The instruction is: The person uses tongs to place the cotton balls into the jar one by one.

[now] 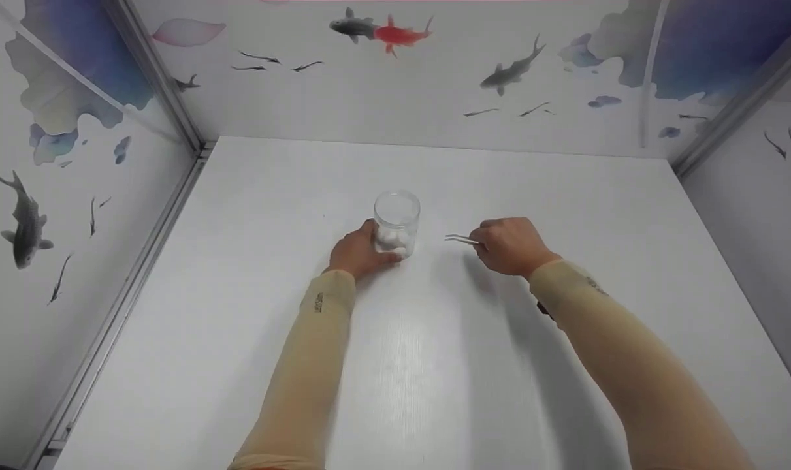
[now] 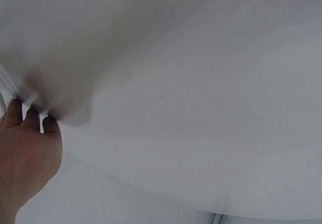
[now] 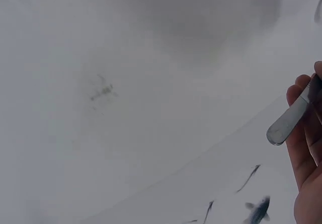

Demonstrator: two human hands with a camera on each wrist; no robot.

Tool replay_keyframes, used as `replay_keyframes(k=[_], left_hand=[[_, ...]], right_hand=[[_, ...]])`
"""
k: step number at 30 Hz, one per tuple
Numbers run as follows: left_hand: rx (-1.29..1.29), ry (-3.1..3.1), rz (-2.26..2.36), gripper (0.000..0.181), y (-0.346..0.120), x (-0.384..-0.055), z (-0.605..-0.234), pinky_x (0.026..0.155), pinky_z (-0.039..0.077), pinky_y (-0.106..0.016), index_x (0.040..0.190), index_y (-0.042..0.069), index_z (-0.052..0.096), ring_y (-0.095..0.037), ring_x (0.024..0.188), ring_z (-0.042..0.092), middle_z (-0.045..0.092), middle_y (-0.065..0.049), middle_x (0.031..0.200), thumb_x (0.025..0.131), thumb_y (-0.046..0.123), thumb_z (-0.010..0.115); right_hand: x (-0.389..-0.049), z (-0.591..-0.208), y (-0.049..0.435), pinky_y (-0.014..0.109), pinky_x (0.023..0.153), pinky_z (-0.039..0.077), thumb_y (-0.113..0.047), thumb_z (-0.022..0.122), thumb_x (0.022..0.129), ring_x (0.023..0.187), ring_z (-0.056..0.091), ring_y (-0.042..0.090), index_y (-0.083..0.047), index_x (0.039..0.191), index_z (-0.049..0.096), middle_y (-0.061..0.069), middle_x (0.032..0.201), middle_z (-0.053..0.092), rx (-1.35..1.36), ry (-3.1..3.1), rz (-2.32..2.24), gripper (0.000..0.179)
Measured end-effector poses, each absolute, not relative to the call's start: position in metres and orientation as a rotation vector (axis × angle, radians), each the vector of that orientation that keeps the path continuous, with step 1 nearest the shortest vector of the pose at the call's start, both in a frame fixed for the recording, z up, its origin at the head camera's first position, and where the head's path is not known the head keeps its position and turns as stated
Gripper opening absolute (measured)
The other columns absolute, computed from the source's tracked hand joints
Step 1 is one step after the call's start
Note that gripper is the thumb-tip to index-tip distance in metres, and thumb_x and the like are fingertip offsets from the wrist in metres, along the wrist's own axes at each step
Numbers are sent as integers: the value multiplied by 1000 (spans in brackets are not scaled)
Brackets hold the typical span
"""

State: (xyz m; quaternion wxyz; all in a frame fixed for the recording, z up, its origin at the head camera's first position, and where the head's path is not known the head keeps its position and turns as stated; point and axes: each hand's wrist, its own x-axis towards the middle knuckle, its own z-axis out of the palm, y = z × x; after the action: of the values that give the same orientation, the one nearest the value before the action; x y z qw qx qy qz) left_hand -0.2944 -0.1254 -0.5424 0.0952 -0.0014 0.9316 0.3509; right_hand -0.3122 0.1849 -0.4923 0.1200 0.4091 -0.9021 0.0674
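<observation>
A clear round jar (image 1: 397, 210) stands upright on the white table, with several white cotton balls (image 1: 390, 236) in its lower part. My left hand (image 1: 357, 253) holds the jar low on its left side, the thumb across the near face and the fingers behind it. In the left wrist view the fingers of the left hand (image 2: 30, 153) reach down close to the tabletop. To the right of the jar, my right hand (image 1: 514, 245) grips metal tweezers (image 1: 460, 239), whose two slightly parted tips point left at the jar. Their broad rear end (image 3: 286, 127) sticks out of the right hand (image 3: 309, 168) in the right wrist view.
The white table (image 1: 238, 365) is enclosed by a back wall (image 1: 395, 104) and side walls printed with fish. Metal rails (image 1: 166, 85) run along the corners. A faint dark smudge (image 3: 104, 90) marks the surface in the right wrist view.
</observation>
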Motion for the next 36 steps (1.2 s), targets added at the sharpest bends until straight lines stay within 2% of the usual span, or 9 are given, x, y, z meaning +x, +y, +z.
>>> replay_keyframes(k=[10,16,23,28,36], left_hand=[[7,2768,1033,93,-127,-294,-542,110,39,-42,148,14,42,-28,129,51,56,-8,142,75,55,83],[-14,2767,1019,92,-126,-293,-539,110,38,-42,148,16,42,-28,130,50,55,-7,143,75,54,83],[-22,2762,1018,95,-126,-292,-540,112,37,-41,151,15,39,-27,134,48,52,-7,146,76,54,83],[-19,2769,996,98,-124,-292,-541,113,36,-40,152,14,37,-27,135,46,50,-7,148,76,56,82],[-22,2784,975,98,-124,-291,-538,113,36,-41,153,14,37,-28,134,48,51,-8,147,76,56,82]], right_hand=[[-308,-512,183,39,56,56,-5,69,87,63,64,20,-7,93,79,4,77,69,1079,-2719,213,11],[-309,-522,181,40,58,56,-7,70,88,64,63,20,-7,96,79,5,78,68,1051,-2753,241,11],[-309,-533,180,41,56,54,-3,69,89,63,61,20,-7,93,77,4,76,64,1072,-2723,279,10],[-308,-537,180,41,60,56,-3,69,90,68,65,22,-7,93,77,5,78,66,1077,-2708,307,10],[-309,-540,179,42,63,57,-5,68,91,69,65,22,-8,93,77,5,80,65,1054,-2743,293,10]])
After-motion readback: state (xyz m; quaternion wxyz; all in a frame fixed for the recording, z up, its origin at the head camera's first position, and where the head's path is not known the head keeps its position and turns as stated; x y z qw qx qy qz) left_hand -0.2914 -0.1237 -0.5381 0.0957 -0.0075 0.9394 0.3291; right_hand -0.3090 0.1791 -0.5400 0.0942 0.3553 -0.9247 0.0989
